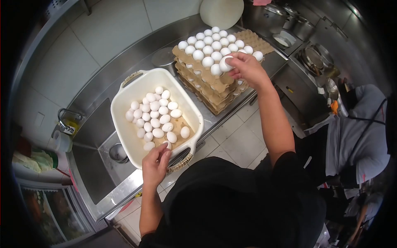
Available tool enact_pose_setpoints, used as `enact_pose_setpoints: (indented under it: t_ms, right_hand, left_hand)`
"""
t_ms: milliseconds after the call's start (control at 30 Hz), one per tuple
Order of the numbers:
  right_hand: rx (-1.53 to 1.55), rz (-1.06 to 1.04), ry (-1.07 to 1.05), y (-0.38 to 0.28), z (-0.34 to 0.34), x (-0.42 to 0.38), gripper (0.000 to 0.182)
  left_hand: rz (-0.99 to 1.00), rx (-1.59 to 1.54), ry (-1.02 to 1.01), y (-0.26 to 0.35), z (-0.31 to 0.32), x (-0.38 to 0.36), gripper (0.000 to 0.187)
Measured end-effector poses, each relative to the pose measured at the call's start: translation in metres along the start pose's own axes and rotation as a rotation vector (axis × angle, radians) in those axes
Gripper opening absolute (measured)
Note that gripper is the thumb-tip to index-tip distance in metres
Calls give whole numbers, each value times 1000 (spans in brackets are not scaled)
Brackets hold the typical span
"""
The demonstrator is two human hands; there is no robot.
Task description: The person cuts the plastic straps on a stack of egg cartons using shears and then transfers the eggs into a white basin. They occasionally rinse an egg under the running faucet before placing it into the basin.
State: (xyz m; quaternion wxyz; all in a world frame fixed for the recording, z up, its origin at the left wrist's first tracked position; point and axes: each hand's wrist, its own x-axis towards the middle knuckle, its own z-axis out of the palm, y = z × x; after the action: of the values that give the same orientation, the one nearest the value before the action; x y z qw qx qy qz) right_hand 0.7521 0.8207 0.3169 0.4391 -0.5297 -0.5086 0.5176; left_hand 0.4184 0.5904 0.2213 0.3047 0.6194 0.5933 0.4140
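My right hand point(250, 71) pinches a white egg point(226, 64) between thumb and fingers at the near corner of a stack of brown egg trays point(202, 84). White eggs point(208, 62) fill much of the top tray. My left hand point(156, 166) reaches over the near rim of a white plastic tub point(124, 142), its fingers closed around an egg point(167, 144) that they partly hide. Many loose eggs point(154, 114) lie on the tub's floor, mostly toward its left and middle.
The tub straddles a steel sink point(93, 165) with a tap point(64, 120) at the left. A brown egg tray point(252, 39) lies behind the stack. Pots point(304, 29) stand at the back right. Another person in a grey top point(351, 132) is on the right.
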Motion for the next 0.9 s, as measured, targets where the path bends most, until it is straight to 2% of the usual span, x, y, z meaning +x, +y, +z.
enact_pose_setpoints:
  t_ms: [67, 233, 333, 433, 533, 733, 900]
  right_hand:
    - [101, 3, -130, -2, 11, -5, 37]
    - [55, 35, -381, 5, 72, -26, 32]
    - [13, -19, -473, 9, 105, -47, 32]
    - [9, -28, -512, 12, 120, -55, 33]
    - [69, 18, -551, 14, 124, -63, 38]
    - [101, -60, -605, 25, 131, -74, 45]
    - [58, -51, -561, 29, 138, -78, 49]
  left_hand:
    - [-35, -81, -45, 14, 0, 21, 33]
    - [174, -99, -173, 70, 8, 83, 49]
    - [172, -188, -98, 64, 23, 99, 55]
    - [51, -405, -110, 62, 17, 99, 49]
    - [-74, -464, -114, 48, 6, 99, 44]
    - [-90, -585, -137, 39, -5, 89, 43]
    - [-114, -497, -125, 31, -5, 87, 43]
